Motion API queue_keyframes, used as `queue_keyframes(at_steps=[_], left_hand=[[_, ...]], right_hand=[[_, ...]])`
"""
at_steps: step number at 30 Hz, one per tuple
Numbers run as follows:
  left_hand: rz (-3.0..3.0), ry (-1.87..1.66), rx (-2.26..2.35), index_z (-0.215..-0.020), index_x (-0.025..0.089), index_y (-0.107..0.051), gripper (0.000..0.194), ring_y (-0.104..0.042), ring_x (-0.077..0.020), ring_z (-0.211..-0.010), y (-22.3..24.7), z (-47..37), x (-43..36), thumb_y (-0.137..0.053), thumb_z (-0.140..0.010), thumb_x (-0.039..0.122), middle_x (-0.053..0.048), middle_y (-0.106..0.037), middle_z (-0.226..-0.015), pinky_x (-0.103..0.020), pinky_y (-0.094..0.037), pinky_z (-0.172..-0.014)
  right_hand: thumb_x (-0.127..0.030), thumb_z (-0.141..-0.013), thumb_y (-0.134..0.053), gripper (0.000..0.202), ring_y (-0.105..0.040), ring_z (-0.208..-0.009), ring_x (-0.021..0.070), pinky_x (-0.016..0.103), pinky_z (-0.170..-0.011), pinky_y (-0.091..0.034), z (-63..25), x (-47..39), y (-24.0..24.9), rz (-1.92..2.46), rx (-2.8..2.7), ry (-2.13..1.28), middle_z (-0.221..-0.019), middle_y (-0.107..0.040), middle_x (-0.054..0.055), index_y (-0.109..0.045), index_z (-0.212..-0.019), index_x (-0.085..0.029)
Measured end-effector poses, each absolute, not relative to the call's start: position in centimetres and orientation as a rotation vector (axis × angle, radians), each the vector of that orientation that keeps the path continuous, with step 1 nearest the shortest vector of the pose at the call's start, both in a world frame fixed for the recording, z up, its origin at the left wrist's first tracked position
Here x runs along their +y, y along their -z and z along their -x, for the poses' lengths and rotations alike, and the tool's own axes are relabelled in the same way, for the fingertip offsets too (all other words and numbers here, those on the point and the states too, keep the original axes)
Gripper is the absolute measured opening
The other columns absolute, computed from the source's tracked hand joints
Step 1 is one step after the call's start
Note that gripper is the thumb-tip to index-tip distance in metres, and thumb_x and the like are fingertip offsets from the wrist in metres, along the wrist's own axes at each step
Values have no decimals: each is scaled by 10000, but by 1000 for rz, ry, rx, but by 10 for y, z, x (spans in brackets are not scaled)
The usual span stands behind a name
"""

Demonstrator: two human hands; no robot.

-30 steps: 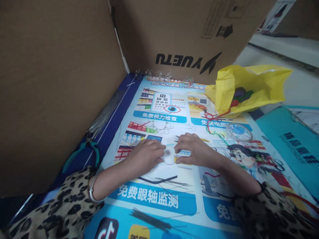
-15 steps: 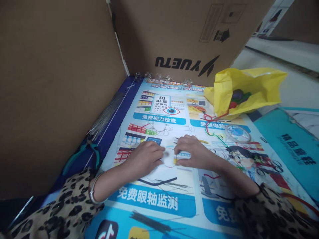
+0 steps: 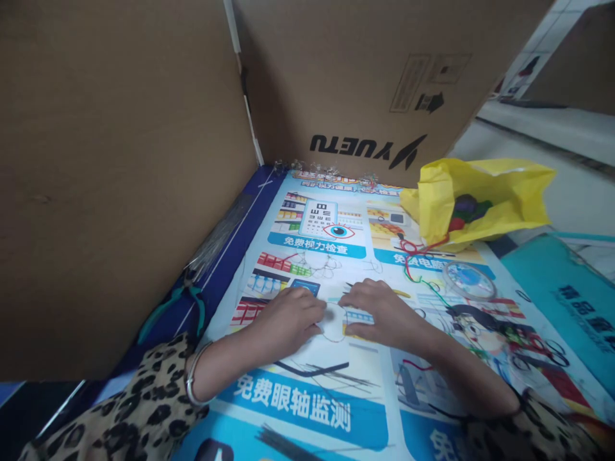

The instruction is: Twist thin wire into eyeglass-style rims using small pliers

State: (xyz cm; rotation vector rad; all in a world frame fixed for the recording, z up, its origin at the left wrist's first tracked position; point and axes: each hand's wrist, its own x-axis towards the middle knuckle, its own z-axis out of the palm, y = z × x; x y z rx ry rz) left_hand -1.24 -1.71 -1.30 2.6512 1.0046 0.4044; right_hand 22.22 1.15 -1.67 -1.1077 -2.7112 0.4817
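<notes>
Grip is parted in the right hand (image 3: 382, 315) at the thin, round wire ring (image 3: 333, 340), unclear in the left hand (image 3: 289, 322); likely light and springy, the ring is best pinched edgewise.

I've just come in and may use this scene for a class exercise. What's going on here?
A person in leopard-print sleeves is working bare-handed over a blue-and-white printed sheet. The left hand and right hand are at opposite sides of a thin, round, wire-like loop; how firmly each grips it is unclear. Teal-handled pliers lie to the left, and an open yellow bag stands at the far right.
</notes>
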Motion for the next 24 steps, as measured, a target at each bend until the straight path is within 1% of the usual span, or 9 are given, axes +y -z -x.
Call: queue_keyframes(at_steps=[3, 6, 9, 10, 12, 15, 16, 20, 24], left_hand=[[-2630, -406, 998, -1003, 215, -587, 183, -524, -207, -988, 7, 15, -17, -528, -837, 266, -52, -627, -994, -354, -413, -831], [-2612, -429, 1039, -1043, 222, -570, 215, -533, -194, -997, 2, 20, -12, -533, -833, 251, -46, -625, -1018, -341, -425, -842], [-2616, -493, 1191, -1007, 197, -584, 186, -502, -203, -1079, 1, 24, -1, -524, -837, 239, -65, -601, -1116, -371, -389, -931], [-2623, -501, 1249, -1022, 192, -583, 201, -474, -211, -1126, 2, 24, 4, -525, -835, 240, -76, -570, -1183, -389, -357, -972], [-2666, -464, 1290, -1115, 213, -552, 291, -385, -235, -1230, 6, 23, 15, -536, -827, 251, -86, -464, -1322, -423, -310, -1015], [-2714, -350, 1326, -1246, 283, -460, 448, -238, -308, -1319, 16, 18, 34, -554, -811, 338, -81, -304, -1439, -511, -291, -1000], [-2719, -319, 1330, -1271, 299, -432, 470, -212, -323, -1327, 19, 17, 41, -538, -818, 364, -80, -282, -1450, -531, -289, -991], [-2706, -197, 1357, -1287, 295, -418, 413, -244, -318, -1318, 23, 17, 63, -429, -877, 345, -99, -333, -1424, -543, -299, -973], [-2681, -185, 1430, -1289, 284, -419, 411, -261, -343, -1304, 24, 21, 81, -389, -887, 365, -122, -362, -1401, -576, -314, -935]], right_hand=[[-493, -744, -588, 351, -517, -903, 213, 358, -777, -363, -222, 11, 19, 1077, -2680, -467, -939, -625, 46, -617, -1007, -262], [-452, -795, -539, 269, -539, -824, 192, 348, -739, -378, -223, 12, 25, 1035, -2569, -431, -848, -637, 53, -638, -919, -234], [-395, -854, -466, 248, -541, -770, 184, 346, -715, -390, -223, 13, 30, 1059, -2426, -324, -768, -630, 58, -631, -841, -210], [-371, -867, -448, 245, -539, -771, 185, 348, -717, -391, -223, 13, 30, 1079, -2401, -284, -762, -627, 58, -627, -825, -210], [-334, -879, -428, 240, -536, -789, 191, 356, -730, -388, -222, 13, 31, 1115, -2388, -212, -776, -627, 60, -625, -815, -212], [-315, -880, -428, 228, -532, -806, 199, 366, -739, -383, -223, 12, 30, 1146, -2394, -138, -802, -633, 61, -624, -827, -213], [-312, -879, -429, 222, -532, -806, 200, 367, -739, -384, -224, 12, 30, 1157, -2390, -125, -805, -636, 59, -623, -828, -215], [-300, -868, -446, 201, -543, -788, 194, 368, -755, -394, -230, 16, 28, 1183, -2328, -89, -796, -649, 49, -620, -806, -218], [-308, -862, -444, 216, -557, -804, 199, 362, -776, -412, -240, 23, 18, 1286, -2232, -61, -809, -650, 56, -621, -780, -215]])
